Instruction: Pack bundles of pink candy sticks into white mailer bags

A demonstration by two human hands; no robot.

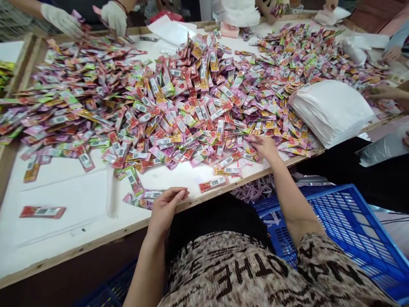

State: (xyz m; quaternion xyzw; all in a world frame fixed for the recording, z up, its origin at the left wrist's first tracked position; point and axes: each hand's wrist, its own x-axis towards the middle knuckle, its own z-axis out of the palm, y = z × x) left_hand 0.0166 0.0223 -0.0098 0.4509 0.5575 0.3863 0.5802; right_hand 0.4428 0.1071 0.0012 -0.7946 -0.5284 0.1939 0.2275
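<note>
My right hand [266, 148] reaches onto the near edge of a big heap of small printed sachets [198, 113]. Its fingers are pinched at a pinkish sachet, whose outline blends with those around it. At the table's front edge is my left hand [168, 205], fingers together and thumb against them, with nothing visible in it. Beside its wrist lie a few sachets [139, 202], partly covered. A red sachet [212, 184] with a barcode lies between my hands, near the wooden rim. Another red sachet [43, 212] rests alone at the left.
A stack of white bags [332, 108] stands on the right of the white table [64, 238]. Blue plastic crates [358, 230] are below the table edge. Across the table, another person's gloved hands [64, 21] handle sachets; more people work at the right.
</note>
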